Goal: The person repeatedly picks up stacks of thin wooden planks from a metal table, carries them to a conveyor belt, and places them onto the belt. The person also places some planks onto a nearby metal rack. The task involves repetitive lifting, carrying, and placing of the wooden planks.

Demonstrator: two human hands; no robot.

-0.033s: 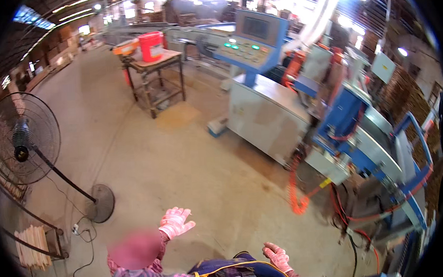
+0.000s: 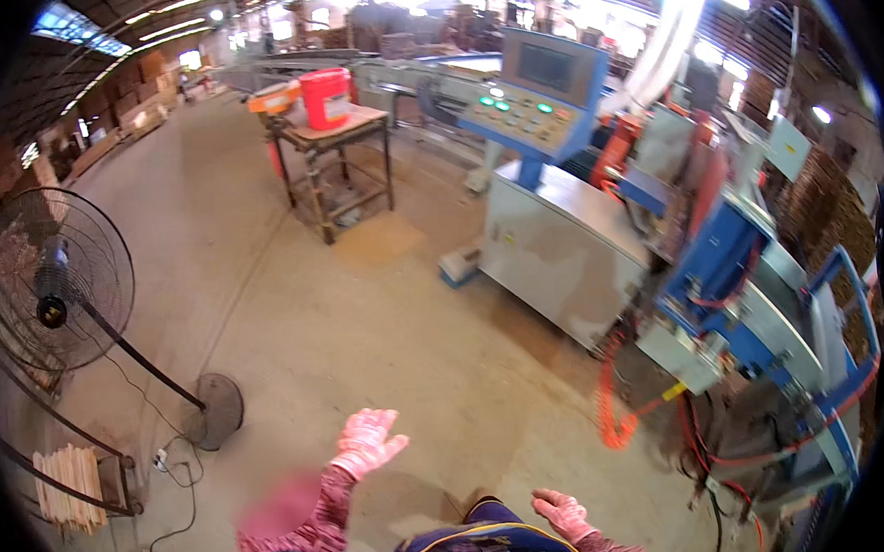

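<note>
My left hand (image 2: 369, 443), in a pink-and-white work glove, reaches out over the bare concrete floor with its fingers stretched and the thumb apart. Nothing is in it. Lower and to the right, my right hand (image 2: 562, 515) wears a similar glove. Its fingers point left, loosely extended, and I see nothing held. Between the two hands a dark blue apron (image 2: 495, 533) with yellow edging covers my front. Neither hand touches any object around it.
A pedestal fan (image 2: 53, 296) stands at left, its cord on the floor near a rack of wooden strips (image 2: 70, 485). Ahead is a small table (image 2: 354, 128) with a red bucket (image 2: 326, 97). A control panel (image 2: 528, 97), grey cabinet (image 2: 561, 255) and blue machine (image 2: 716, 262) with an orange coiled hose (image 2: 615, 422) stand right.
The view has turned slightly left, so the surroundings sit further right in the picture. More of my left forearm shows. Both hands stay empty.
</note>
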